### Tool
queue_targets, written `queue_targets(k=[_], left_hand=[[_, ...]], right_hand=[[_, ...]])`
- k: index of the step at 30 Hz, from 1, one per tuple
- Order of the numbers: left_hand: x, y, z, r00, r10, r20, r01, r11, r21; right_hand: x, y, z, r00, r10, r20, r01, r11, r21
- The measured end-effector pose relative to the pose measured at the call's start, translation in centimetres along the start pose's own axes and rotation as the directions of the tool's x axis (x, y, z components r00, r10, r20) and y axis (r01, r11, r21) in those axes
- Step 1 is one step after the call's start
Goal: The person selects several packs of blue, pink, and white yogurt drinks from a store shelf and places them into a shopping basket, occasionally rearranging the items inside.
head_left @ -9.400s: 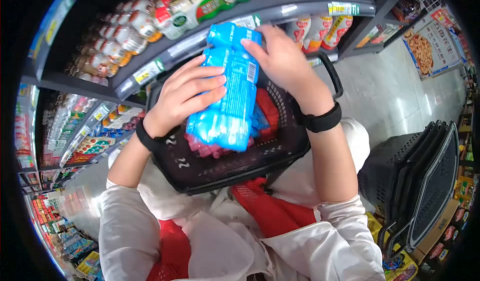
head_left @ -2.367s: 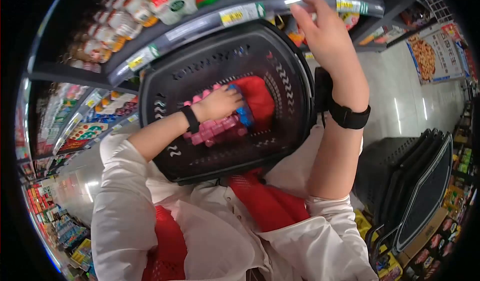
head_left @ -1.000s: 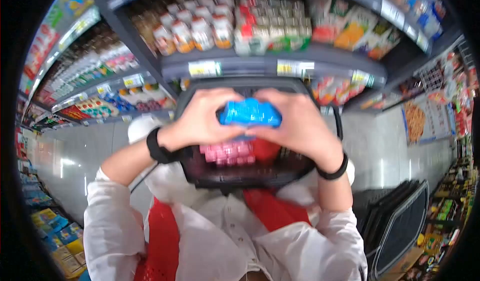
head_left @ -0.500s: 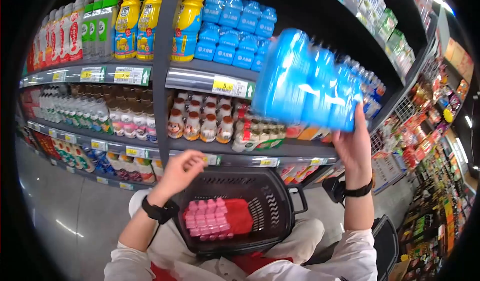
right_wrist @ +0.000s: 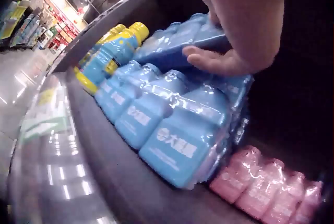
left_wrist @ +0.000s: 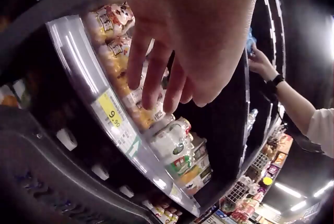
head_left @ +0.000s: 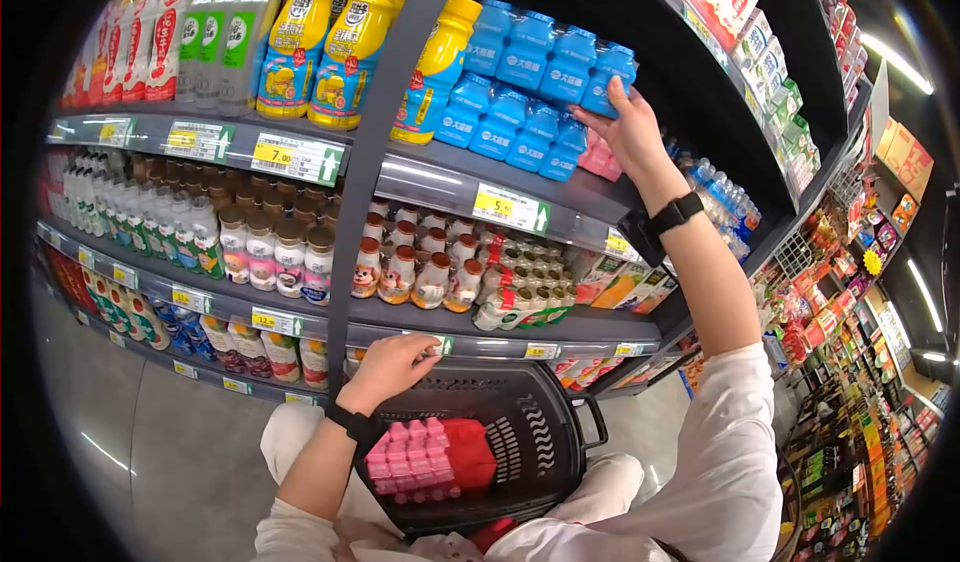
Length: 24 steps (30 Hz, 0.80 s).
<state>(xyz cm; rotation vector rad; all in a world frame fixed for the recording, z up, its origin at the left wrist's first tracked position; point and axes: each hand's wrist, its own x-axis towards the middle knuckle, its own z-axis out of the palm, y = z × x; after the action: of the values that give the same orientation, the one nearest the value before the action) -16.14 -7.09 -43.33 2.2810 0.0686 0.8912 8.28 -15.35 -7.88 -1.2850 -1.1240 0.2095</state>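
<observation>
My right hand (head_left: 632, 137) reaches up to the shelf and grips the right end of the upper pack of blue drink bottles (head_left: 568, 62), thumb on the front bottle. This pack rests on another shrink-wrapped pack of blue bottles (right_wrist: 169, 135), seen up close in the right wrist view. Beside the stack, low down, sits a pack of pink bottles (right_wrist: 266, 187). Loosely bent and holding nothing, my left hand (head_left: 387, 370) hovers over the far rim of the black shopping basket (head_left: 520, 507). Inside the basket are a pink bottle pack (head_left: 410, 457) and a red item (head_left: 467, 452).
Yellow-capped bottles (head_left: 350, 52) stand left of the blue stack, past a shelf upright (head_left: 345, 292). The shelf below bears small brown-capped bottles (head_left: 400, 272) and a green-wrapped pack (head_left: 520, 302). A price rail (head_left: 500, 205) runs along the shelf edge.
The blue pack, held over the basket by both hands a second ago, has gone up to the shelf in my right hand. My left hand has let go of it and stayed low.
</observation>
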Motion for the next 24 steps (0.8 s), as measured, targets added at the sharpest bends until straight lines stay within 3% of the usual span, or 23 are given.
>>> queue_targets(k=[5, 9, 14, 18, 24], left_hand=[[-0.8, -0.3, -0.8, 0.999, 0.034, 0.017, -0.035, 0.997, 0.066], [-0.7, -0.1, -0.5, 0.998, 0.04, 0.038, -0.043, 0.995, 0.089], [-0.4, 0.0, 0.3, 0.995, 0.003, 0.098, -0.011, 0.997, 0.08], [-0.4, -0.3, 0.6, 0.992, -0.033, 0.118, 0.02, 0.994, 0.112], [-1.2, -1.5, 0.6, 0.995, -0.034, 0.099, 0.015, 0.982, 0.186]], right_hand=[[1.8, 0.1, -1.1, 0.991, 0.121, -0.053, -0.132, 0.854, -0.504], [1.4, -0.3, -1.5, 0.985, 0.162, -0.052, -0.157, 0.745, -0.648], [2.4, 0.0, -2.1, 0.977, 0.21, -0.026, -0.177, 0.744, -0.645], [2.3, 1.0, -2.1, 0.974, 0.221, -0.054, -0.218, 0.837, -0.502], [1.5, 1.7, -1.9, 0.989, 0.139, -0.058, -0.151, 0.913, -0.38]])
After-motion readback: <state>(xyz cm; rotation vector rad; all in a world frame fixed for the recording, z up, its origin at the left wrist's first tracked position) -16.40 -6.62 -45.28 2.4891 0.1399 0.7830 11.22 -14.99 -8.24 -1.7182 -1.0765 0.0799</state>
